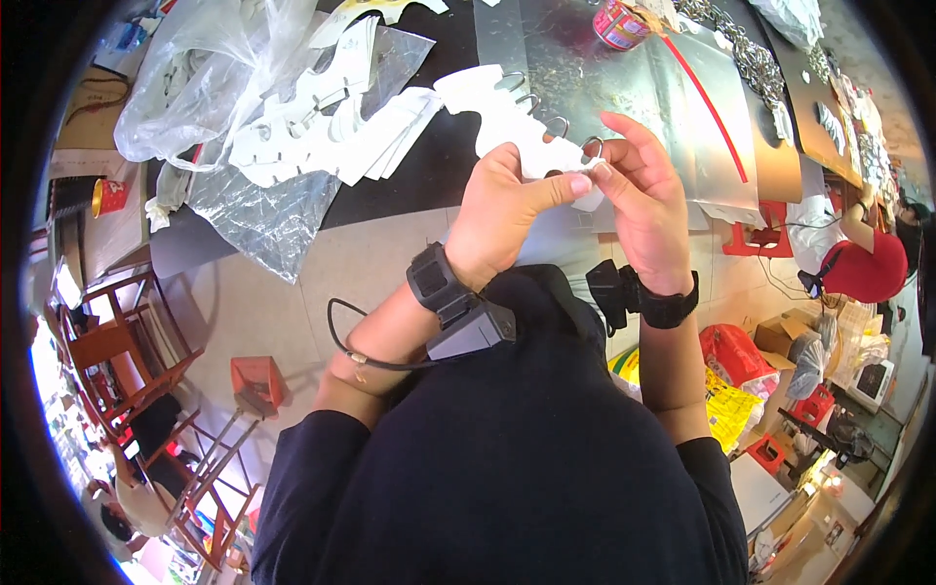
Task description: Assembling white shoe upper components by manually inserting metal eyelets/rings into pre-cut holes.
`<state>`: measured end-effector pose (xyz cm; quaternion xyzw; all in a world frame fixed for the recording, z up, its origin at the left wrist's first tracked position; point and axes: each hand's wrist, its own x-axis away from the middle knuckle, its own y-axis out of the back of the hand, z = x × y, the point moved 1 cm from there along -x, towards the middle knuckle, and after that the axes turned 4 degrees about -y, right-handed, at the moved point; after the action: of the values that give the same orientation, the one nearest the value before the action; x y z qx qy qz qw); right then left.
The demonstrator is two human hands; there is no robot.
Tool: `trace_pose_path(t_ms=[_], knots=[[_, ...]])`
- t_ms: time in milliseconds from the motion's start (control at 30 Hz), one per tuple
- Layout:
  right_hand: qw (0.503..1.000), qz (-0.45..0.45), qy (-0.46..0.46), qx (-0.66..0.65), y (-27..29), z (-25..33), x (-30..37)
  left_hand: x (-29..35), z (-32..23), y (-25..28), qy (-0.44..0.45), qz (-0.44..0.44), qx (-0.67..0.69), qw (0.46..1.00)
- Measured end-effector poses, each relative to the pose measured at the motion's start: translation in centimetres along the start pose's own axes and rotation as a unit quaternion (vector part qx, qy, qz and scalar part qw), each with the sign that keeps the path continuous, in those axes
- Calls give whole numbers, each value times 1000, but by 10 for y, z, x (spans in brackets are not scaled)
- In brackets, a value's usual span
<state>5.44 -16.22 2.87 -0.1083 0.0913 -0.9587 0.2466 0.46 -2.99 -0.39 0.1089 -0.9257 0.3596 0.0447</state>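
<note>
Over the front edge of the table, both hands hold a wavy-edged white card (507, 122) with several metal rings (556, 127) along its far side. My left hand (497, 210) is closed on the card, its thumb lying along the near edge and its other fingers mostly hidden. At the card's right end, the thumb and a finger of my right hand (643, 200) pinch the edge, just below the last ring (592, 147); the other fingers are raised and curled. To the left lies a fanned pile of similar white cards (375, 146), some with rings or clips on them.
Clear plastic bags (263, 219) lie at the table's left end. A red-pink tub (620, 24), a red strip (704, 107) and metal chains (756, 63) are on the right part. A person in red (868, 265) is at the far right. Wooden chairs (127, 351) stand at left.
</note>
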Motion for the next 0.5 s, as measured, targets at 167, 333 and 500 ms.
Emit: trace_pose_path(t_ms=[167,333,500], knots=[[999,11,11,51,0,0,2,1,-3,0,24,-8,94,995],[996,61,-14,-57,0,-2,3,4,-3,3,133,20,237,962],[996,39,-39,-64,-1,-5,0,0,1,6,97,13,165,981]])
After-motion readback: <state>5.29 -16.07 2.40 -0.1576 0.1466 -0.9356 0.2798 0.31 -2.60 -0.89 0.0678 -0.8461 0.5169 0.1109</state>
